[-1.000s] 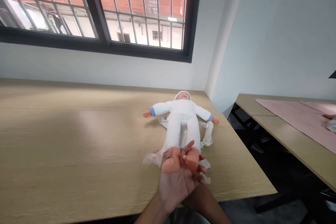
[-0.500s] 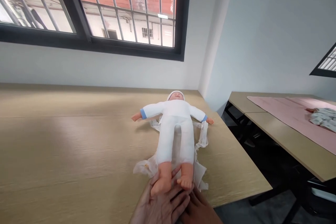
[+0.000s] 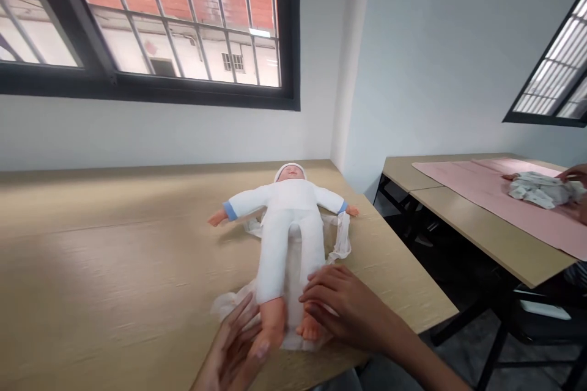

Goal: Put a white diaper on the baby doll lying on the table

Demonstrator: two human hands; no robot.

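A baby doll (image 3: 293, 198) in a white suit with blue cuffs and a white cap lies on its back, arms spread, feet toward me. Thin white cloth (image 3: 342, 238) is spread beneath it, its crumpled edges showing on both sides. My left hand (image 3: 236, 339) is beside the doll's bare lower leg at the left, fingers apart, holding nothing. Over the other lower leg is my right hand (image 3: 342, 302), its fingers slightly bent and spread; whether it touches the leg is unclear.
The wooden table (image 3: 114, 269) ends at a right edge beyond the doll. At the right, another table (image 3: 486, 226) bears a pink mat (image 3: 463, 180) and a second doll in pale clothes (image 3: 541, 189), with another person's hands beside it. A barred window is ahead.
My hands have moved apart from under the doll's feet, the left to the left side and the right up over the other leg. The view has shifted right, showing another person's hands.
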